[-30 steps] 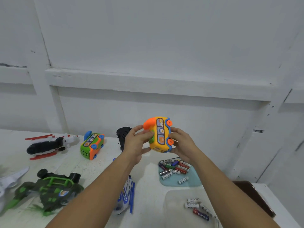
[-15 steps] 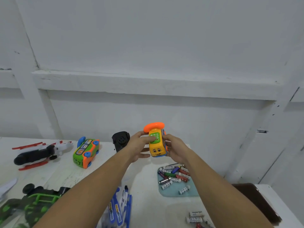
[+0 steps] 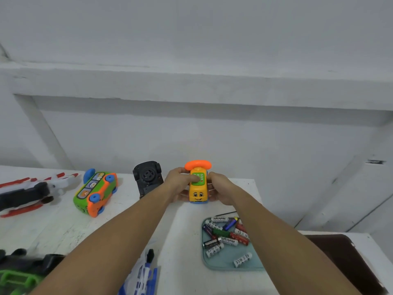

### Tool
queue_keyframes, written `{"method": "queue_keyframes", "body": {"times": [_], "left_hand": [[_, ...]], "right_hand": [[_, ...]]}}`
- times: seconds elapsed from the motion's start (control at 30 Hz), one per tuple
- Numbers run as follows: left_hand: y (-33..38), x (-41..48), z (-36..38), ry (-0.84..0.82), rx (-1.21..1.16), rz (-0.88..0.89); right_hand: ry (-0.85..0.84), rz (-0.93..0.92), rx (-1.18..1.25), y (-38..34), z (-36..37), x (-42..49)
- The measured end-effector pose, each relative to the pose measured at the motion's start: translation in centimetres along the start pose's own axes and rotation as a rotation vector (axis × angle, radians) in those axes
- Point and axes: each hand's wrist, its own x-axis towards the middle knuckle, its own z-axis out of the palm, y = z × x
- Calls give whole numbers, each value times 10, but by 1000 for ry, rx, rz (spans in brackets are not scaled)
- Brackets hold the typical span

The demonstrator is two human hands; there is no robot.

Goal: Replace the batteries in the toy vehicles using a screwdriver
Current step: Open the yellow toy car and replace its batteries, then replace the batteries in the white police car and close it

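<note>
Item 1. Yellow toy bus (image 3: 198, 191): smiling face toward the camera, orange handset (image 3: 198, 165) on top, green keypad below it. It stands upright at the far side of the white table (image 3: 63, 231). Whether its wheels touch the tabletop cannot be told.

Item 2. Left hand (image 3: 179, 184): wraps the bus's left side, with the thumb pressed on the green keypad.

Item 3. Right hand (image 3: 220, 189): fingers curl round the bus's right side, holding it.

Item 4. Black toy car base (image 3: 147, 179): just left of the bus, tilted up with its underside showing.

Item 5. Green and orange toy bus (image 3: 95, 192): farther left of the yellow bus, lying on its side.

Item 6. Black toy helicopter (image 3: 25, 194): far left of the bus, with red parts.

Item 7. Tray (image 3: 225, 264): nearer the camera than the bus and slightly right of it. It holds loose batteries (image 3: 225, 233).

Item 8. Thin dark shaft (image 3: 225, 213): between the bus and the tray. Whether it is the screwdriver cannot be told.

Item 9. Blue and white toy (image 3: 144, 277): near edge, left of and below the bus.

Item 10. Green and black toy (image 3: 19, 275): near-left corner, well apart from the bus.
</note>
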Motion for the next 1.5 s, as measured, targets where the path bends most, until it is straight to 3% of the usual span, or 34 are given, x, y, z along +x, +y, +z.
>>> {"method": "queue_keyframes", "body": {"times": [0.27,0.43,0.53,0.63,0.73,0.8,0.97,1.1,1.27,1.37,1.5], "left_hand": [[2,7,2,34,76,-29],[3,3,0,174,356,143],[4,-6,-5,228,525,280],[1,-12,-19,275,523,396],[-3,-21,-40,355,554,479],[-8,-26,-57,413,575,511],[-13,-30,-101,470,552,531],[-12,-31,-125,407,515,486],[-31,-29,-142,293,626,155],[-37,-27,-140,125,473,24],[-44,-20,-136,101,312,80]], "right_hand": [[60,22,-76,-1,4,7],[251,-63,-192,-1,9,2],[441,-192,-468,2,14,3],[659,-238,-886,1,22,-3],[831,-482,-1147,-3,38,-9],[802,-625,-1178,-8,54,-9],[412,-713,-964,-19,103,-12],[302,-505,-718,-20,132,-8],[258,-275,-421,-14,147,-2],[208,-176,-291,-11,149,-1],[154,-130,-189,-10,148,-5]]}}
